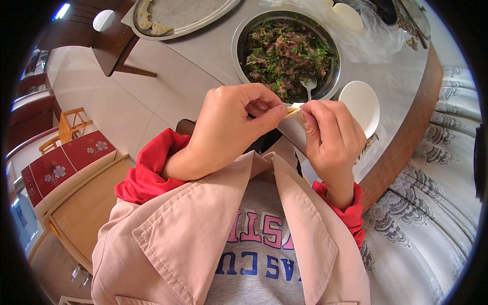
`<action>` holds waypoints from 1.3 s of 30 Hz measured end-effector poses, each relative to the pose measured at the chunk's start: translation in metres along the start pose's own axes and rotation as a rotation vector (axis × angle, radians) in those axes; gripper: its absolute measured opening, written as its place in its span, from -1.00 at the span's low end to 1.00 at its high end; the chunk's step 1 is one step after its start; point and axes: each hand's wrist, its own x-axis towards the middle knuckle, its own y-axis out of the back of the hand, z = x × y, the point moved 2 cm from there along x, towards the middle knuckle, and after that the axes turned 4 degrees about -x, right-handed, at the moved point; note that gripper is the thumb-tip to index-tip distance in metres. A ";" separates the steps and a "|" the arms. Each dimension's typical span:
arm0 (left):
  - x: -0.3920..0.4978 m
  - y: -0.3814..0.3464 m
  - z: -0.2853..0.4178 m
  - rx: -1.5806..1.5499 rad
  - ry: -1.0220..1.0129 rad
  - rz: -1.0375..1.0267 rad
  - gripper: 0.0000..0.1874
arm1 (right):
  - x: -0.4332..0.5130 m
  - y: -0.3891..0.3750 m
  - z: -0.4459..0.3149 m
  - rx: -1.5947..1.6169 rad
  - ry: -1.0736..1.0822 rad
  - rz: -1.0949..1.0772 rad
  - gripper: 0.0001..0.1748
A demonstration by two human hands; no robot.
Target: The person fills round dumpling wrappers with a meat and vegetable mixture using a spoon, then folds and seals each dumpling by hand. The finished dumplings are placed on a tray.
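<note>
Between both sets of fingertips is a small folded dumpling wrapper (292,111). My left hand (232,126) pinches one end with thumb and forefinger, and my right hand (333,133) pinches the other. Just beyond them stands a round metal bowl (235,57) of chopped meat and greens (286,53), with a white spoon (309,84) in the filling. A white round dish (362,106) lies beside my right hand. At the top left, several shaped dumplings (160,28) rest near the rim of an oval metal tray (190,23). Whether the wrapper holds filling is hidden.
A clear plastic bag (366,45) with pale round wrappers (347,17) lies right of the bowl on the grey table (396,84). The tray overhangs the table's left edge. A patterned curtain (427,190) hangs at the right; a dark wooden chair (114,53) stands left.
</note>
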 end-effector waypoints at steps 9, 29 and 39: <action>0.000 -0.004 0.004 0.174 -0.289 0.097 -0.88 | 0.002 -0.001 -0.004 0.116 0.077 0.004 -0.79; 0.002 -0.013 -0.002 0.064 -0.302 0.064 -0.68 | 0.010 0.006 0.002 0.179 0.008 -0.005 -0.75; 0.012 -0.017 -0.020 -0.596 -0.075 0.023 -0.64 | -0.021 0.001 0.009 0.705 -0.830 0.093 -0.66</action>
